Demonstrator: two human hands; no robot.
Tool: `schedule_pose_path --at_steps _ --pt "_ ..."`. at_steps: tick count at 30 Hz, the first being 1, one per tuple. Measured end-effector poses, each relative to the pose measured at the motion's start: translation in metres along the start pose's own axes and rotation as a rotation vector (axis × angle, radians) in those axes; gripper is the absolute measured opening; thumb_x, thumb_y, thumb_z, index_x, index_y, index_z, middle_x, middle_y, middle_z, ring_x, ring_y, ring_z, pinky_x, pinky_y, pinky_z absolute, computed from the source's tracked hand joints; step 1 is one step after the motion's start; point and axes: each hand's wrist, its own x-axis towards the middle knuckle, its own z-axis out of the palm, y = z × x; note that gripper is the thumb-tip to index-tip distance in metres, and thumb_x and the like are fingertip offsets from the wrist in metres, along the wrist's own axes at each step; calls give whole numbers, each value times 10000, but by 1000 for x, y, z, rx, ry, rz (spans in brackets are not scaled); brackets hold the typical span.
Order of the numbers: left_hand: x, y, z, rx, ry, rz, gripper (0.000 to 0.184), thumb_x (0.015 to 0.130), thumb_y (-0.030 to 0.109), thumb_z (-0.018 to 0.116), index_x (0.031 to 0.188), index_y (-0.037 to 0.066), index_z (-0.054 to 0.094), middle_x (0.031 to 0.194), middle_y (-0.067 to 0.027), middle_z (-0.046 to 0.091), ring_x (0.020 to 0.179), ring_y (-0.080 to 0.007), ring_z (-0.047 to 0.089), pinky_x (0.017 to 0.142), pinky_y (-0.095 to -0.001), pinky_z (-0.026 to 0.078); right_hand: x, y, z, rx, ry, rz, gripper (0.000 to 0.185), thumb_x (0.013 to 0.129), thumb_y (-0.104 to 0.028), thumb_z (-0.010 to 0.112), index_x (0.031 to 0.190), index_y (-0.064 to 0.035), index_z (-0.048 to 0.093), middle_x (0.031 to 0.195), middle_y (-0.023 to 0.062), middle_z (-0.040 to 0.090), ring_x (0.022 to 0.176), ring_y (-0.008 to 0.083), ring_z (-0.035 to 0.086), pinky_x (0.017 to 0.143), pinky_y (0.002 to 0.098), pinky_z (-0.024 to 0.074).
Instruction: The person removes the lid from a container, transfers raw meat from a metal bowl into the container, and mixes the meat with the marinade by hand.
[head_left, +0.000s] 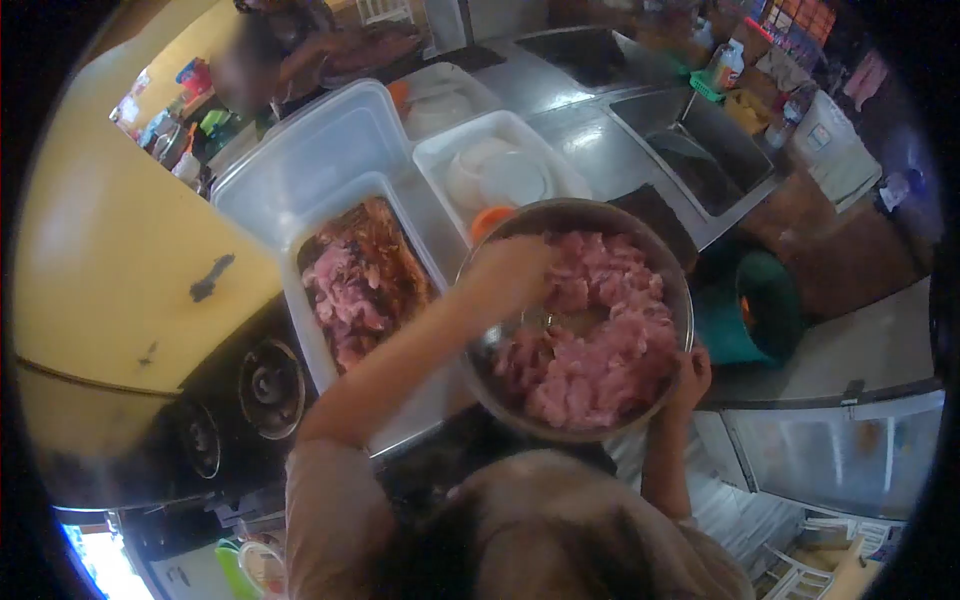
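A large metal bowl (684, 300) of pink raw meat pieces (600, 365) is tilted in front of me. My right hand (695, 375) grips its rim on the right side, fingers curled around the edge. Inside the bowl, at the upper left, is my left hand (515, 272); it is blurred and its fingers are hard to make out against the meat. Under my left forearm stands a clear plastic container (296, 290) holding more raw meat in dark brown sauce (375, 245).
A translucent lid or second container (310, 160) lies behind the meat container. Beyond the bowl is a white tray (432, 165) with round pale items. A sink (700, 160), a green bucket (768, 305) and stove burners (270, 390) surround the counter. Another person (300, 60) stands at upper left.
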Motion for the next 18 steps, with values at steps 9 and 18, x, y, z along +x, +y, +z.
schedule_pose_path --at_steps 9,18 --pt "57 9 76 303 -15 44 872 534 332 725 1277 213 284 1212 -197 304 1078 -407 344 879 -498 353 0 -1 8 104 93 28 147 616 12 535 605 -70 413 637 -33 398 624 56 371 569 179 305" --pt "50 8 88 83 -153 -61 584 610 182 622 1128 62 381 1015 -195 491 904 -316 519 714 -409 449 -1 11 1 18 108 35 202 634 -21 560 833 3 584 686 1 473 645 119 448 592 241 391"
